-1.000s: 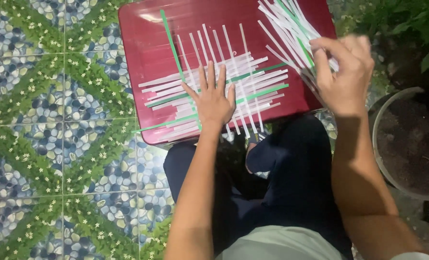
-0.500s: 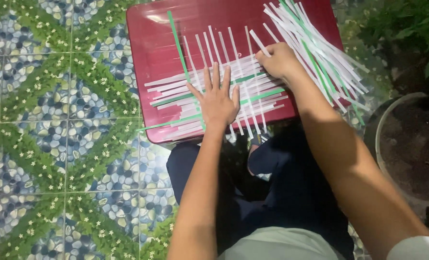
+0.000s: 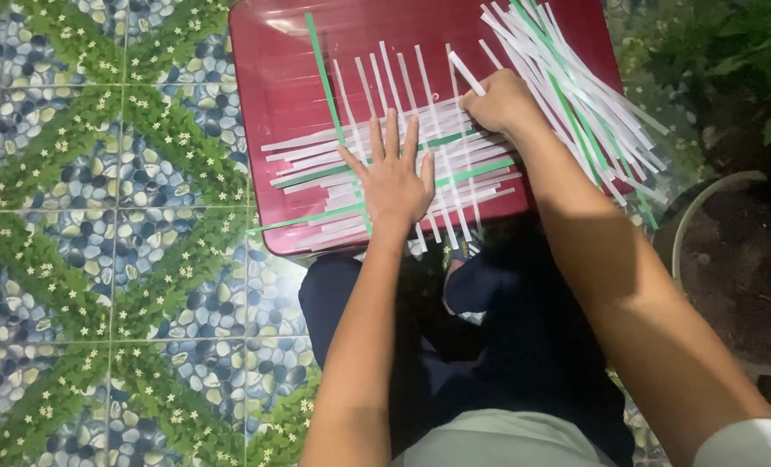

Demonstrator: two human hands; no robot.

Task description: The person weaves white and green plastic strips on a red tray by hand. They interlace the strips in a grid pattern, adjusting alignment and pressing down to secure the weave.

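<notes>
left hand (image 3: 392,180) fingers spread flat on woven strips (image 3: 316,160) | right hand (image 3: 500,102) pinching white strip (image 3: 466,73), fingertips hidden

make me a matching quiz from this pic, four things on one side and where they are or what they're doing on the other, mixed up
Things:
1. left hand
2. right hand
3. loose bundle of strips
4. red plastic top

Places or states:
A. heaped at the right end of the red surface, running slantwise
B. pinching the end of one white strip
C. lies under all the strips, on the patterned tile floor
D. pressed flat, fingers spread, on the woven strips

Pairs: 1-D, 2-B, 3-A, 4-C
</notes>
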